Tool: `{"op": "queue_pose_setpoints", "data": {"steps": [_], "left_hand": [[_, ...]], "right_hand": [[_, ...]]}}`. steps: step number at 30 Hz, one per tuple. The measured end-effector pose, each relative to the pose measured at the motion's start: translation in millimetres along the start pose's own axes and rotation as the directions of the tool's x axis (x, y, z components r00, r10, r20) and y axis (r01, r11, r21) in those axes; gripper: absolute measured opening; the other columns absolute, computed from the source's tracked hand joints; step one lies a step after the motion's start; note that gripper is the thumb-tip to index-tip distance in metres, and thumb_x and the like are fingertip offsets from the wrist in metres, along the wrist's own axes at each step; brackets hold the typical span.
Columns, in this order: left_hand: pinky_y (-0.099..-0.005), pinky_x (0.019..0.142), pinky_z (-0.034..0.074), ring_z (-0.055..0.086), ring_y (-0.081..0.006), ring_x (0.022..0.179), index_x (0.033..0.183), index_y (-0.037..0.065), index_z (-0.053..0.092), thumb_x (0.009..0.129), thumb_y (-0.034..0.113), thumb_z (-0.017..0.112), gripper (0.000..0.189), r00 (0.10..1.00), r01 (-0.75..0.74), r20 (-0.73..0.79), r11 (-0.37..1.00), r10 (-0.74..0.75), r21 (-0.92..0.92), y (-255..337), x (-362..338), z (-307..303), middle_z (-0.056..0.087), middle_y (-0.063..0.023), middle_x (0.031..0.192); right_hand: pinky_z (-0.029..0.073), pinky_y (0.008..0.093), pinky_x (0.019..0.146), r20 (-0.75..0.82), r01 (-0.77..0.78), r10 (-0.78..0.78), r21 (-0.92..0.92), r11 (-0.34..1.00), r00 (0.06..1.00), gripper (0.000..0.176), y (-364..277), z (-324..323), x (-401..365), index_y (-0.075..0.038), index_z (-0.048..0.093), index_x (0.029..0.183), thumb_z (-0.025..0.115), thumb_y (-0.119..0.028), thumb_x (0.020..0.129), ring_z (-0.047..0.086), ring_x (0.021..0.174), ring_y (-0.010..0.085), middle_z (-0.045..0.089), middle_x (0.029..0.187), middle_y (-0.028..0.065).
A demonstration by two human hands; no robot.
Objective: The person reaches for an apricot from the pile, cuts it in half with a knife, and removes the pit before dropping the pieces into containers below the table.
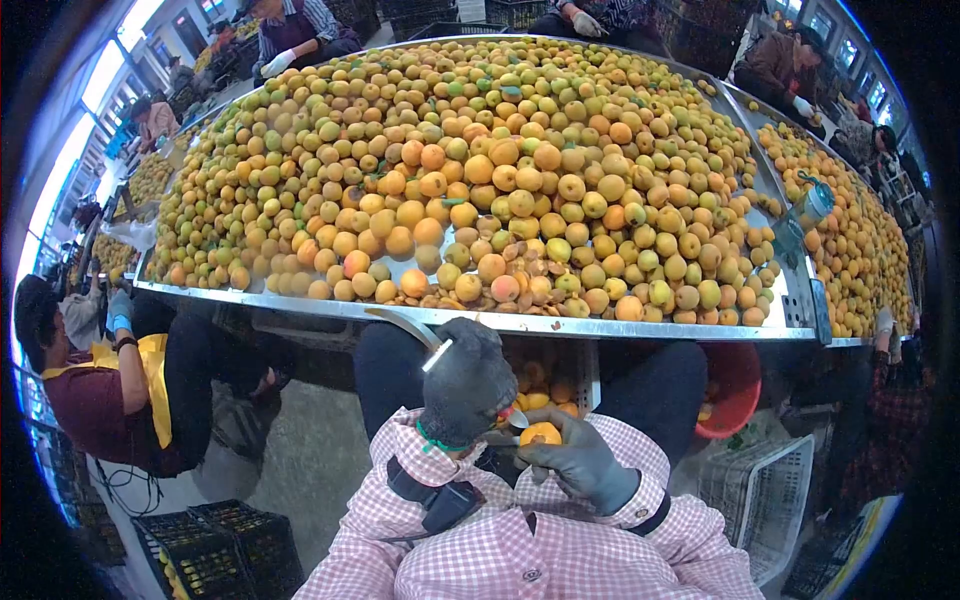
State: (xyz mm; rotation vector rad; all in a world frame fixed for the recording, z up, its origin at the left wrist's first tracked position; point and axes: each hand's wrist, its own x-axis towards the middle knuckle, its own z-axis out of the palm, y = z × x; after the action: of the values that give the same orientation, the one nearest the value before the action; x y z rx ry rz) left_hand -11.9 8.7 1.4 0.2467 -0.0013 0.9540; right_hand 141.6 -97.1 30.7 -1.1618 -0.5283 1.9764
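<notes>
One fruit (541,434) between right fingers (548,457)

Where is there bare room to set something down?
Bare grey floor lies between a worker's yellow apron and the pink checked left sleeve. On the silver metal table, a narrow strip shows between orange fruit and the right front corner. Crowded: most of the tabletop, and between the black-gloved left hand and grey-gloved right hand.
</notes>
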Motion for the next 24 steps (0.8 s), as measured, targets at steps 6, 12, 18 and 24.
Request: {"op": "queue_pose_setpoints", "data": {"steps": [6,12,18,24], "left_hand": [[-0.0336,0.059,0.048,0.057,-0.0188,0.066,0.091,0.006,0.054,0.076,0.014,0.067,0.022,0.981,0.115,-0.16,0.339,0.108,0.934,-3,-14,27,0.056,-0.0056,0.076],[-0.0331,0.062,0.049,0.059,-0.0218,0.07,0.093,0.005,0.056,0.076,0.012,0.068,0.022,1.0,-0.011,0.0,0.745,0.014,0.667,2,-11,17,0.058,-0.0059,0.077],[-0.0312,0.056,0.046,0.056,-0.0218,0.062,0.093,0.003,0.055,0.08,0.013,0.066,0.019,0.981,-0.169,0.138,0.248,0.136,0.954,2,-6,21,0.056,-0.0067,0.071],[-0.0268,0.048,0.042,0.053,-0.0155,0.058,0.087,0.002,0.053,0.086,0.015,0.06,0.014,0.998,-0.034,0.066,0.765,-0.012,0.644,-6,-5,35,0.052,-0.0043,0.066]], "right_hand": [[0.041,0.0172,0.048,0.1,-0.123,0.115,0.081,0.989,0.988,0.04,5,-2,-3,-0.002,0.041,0.119,0.061,-0.003,0.084,0.054,0.06,0.0099,0.06,0.096,0.0143],[0.039,0.0175,0.049,0.011,0.008,-0.008,-0.056,0.998,1.0,0.038,2,5,-2,-0.003,0.046,0.113,0.066,-0.015,0.083,0.051,0.059,0.0061,0.058,0.079,0.0043],[0.042,0.0198,0.058,-0.054,0.115,-0.127,-0.183,0.976,0.99,0.038,1,12,-9,-0.003,0.045,0.114,0.065,-0.014,0.084,0.051,0.067,0.0075,0.056,0.091,0.0054],[0.042,0.0215,0.057,0.065,0.03,-0.033,0.035,0.999,0.997,0.039,2,9,-13,-0.004,0.04,0.116,0.062,-0.012,0.085,0.049,0.065,0.0079,0.054,0.086,0.0041]]}}
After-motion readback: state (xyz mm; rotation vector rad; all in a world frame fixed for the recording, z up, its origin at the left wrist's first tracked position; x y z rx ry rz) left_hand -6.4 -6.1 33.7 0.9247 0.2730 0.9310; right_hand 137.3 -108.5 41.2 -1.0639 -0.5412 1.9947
